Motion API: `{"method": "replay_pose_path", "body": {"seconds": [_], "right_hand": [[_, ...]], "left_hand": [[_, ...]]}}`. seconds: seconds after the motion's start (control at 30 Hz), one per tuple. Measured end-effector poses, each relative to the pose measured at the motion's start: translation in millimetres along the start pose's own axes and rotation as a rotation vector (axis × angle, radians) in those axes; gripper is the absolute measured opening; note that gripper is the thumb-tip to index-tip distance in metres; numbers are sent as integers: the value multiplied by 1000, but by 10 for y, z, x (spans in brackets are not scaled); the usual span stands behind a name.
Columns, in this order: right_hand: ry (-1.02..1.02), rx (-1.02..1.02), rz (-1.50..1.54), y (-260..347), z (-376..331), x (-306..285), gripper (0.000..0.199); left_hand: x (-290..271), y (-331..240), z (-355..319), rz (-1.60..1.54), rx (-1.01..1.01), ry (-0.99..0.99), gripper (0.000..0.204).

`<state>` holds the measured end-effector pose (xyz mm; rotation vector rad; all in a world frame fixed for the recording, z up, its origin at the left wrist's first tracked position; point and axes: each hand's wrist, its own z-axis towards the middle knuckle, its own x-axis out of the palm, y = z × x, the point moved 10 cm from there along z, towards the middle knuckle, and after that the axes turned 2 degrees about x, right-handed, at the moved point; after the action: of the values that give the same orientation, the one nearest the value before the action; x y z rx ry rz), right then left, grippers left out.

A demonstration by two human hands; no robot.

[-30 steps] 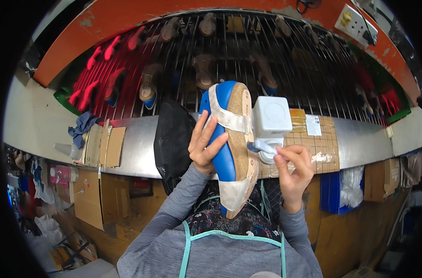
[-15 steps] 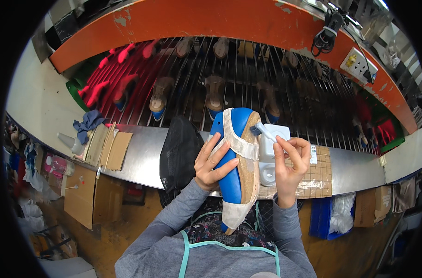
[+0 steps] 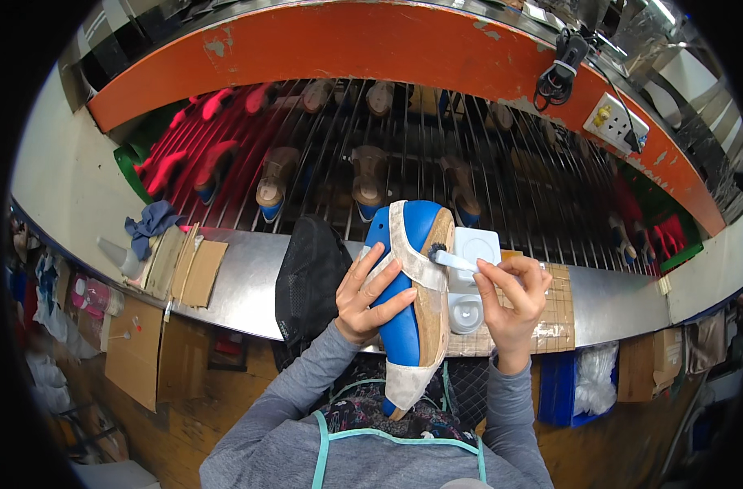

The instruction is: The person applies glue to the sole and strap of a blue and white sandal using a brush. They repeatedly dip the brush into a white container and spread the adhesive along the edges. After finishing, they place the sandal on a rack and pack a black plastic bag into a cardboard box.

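My left hand [image 3: 365, 293] grips a blue shoe last [image 3: 404, 314] that carries beige straps and a tan insole, held upright on its side in front of my chest. My right hand [image 3: 511, 300] holds a small white-handled brush [image 3: 453, 258]; its dark bristles touch the upper edge of the insole near the toe. A white glue container [image 3: 474, 277] sits just behind the last on a cardboard mat [image 3: 560, 310] on the steel bench.
A black mesh piece [image 3: 308, 281] lies on the steel bench [image 3: 241, 281] left of the last. Folded cardboard [image 3: 185, 259] and a blue rag [image 3: 149, 223] lie further left. Behind runs a wire rack [image 3: 485, 163] with several shoes on lasts, under an orange hood with a power socket [image 3: 614, 124].
The brush has moved from the white container up to the toe end of the insole. The view has tilted, showing more of the rack and hood.
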<state>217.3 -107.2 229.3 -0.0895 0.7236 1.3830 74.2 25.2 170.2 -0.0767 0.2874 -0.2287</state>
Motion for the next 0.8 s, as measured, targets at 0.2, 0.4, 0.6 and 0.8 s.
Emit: {"method": "replay_pose_path", "body": {"seconds": [0.2,0.4,0.6,0.8], "right_hand": [[76,24,93,-25,51,1,24],[16,-74,5,97,-30,-65,26],[37,-158,-27,201,-2,-99,25],[145,-177,48,194,138,-95,23]], "left_hand": [[-2,-11,44,-15,18,14,35],[-27,17,40,-26,-36,-34,37],[-33,47,55,-39,-23,-51,37],[-25,87,97,-43,-23,-59,36]]}}
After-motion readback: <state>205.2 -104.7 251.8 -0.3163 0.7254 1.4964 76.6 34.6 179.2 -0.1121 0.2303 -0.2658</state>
